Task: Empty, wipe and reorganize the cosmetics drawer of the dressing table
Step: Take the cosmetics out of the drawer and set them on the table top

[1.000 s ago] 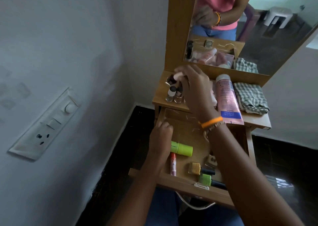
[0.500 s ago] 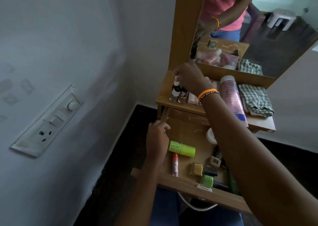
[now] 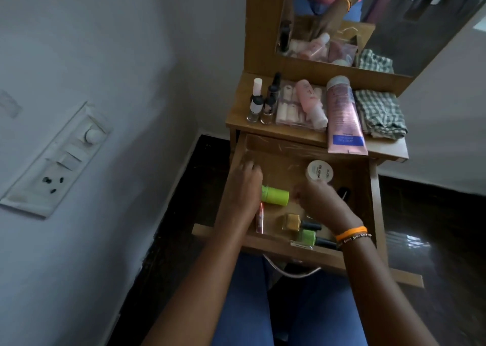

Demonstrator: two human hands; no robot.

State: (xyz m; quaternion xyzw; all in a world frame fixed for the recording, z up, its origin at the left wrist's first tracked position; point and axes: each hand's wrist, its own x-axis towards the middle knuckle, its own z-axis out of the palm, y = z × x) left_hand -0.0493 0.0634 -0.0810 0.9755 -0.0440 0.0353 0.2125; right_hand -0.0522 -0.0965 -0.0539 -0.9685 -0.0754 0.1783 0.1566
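Observation:
The wooden drawer [image 3: 282,165] of the dressing table is pulled out over my lap. Inside lie a lime green tube [image 3: 276,196], a red lip stick [image 3: 259,218], a yellow nail polish [image 3: 292,222], a green nail polish [image 3: 307,236], a white round jar [image 3: 319,173] and a black item [image 3: 343,194]. My left hand [image 3: 244,185] rests in the drawer's left side, touching the green tube's end. My right hand [image 3: 315,201] hovers low over the drawer's middle, fingers loosely bent towards the green tube and holding nothing; it is blurred.
On the table top stand small bottles [image 3: 263,103], a clear packet of white pieces [image 3: 289,108], a pink bottle [image 3: 309,99], a large pink tube [image 3: 343,116] and a folded checked cloth [image 3: 380,114]. Behind is the mirror [image 3: 389,29]. A switch plate [image 3: 55,161] is on the left wall.
My right hand left the small bottles on the table top and came down into the drawer, empty. My left hand stayed in the drawer's left side.

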